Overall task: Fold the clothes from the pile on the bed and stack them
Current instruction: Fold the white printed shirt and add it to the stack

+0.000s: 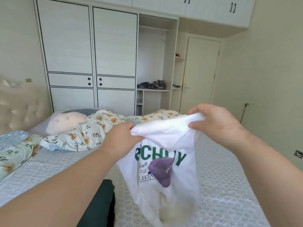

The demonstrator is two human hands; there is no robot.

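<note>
I see a bedroom: a patterned bed sheet (221, 185) before a white wardrobe (86, 51). My left hand (120, 139) and right hand (216, 123) each pinch one white T-shirt (165, 164), hanging above the bed, green letters reading "CH", partly legible. One dark green garment (100, 203) lies beneath.

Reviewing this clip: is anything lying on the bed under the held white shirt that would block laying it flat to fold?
Nothing visible does. Both hands, left and right, grip the white T-shirt above bare bedsheet. The dark green garment lies to its left, and the floral duvet is bunched farther back.
</note>
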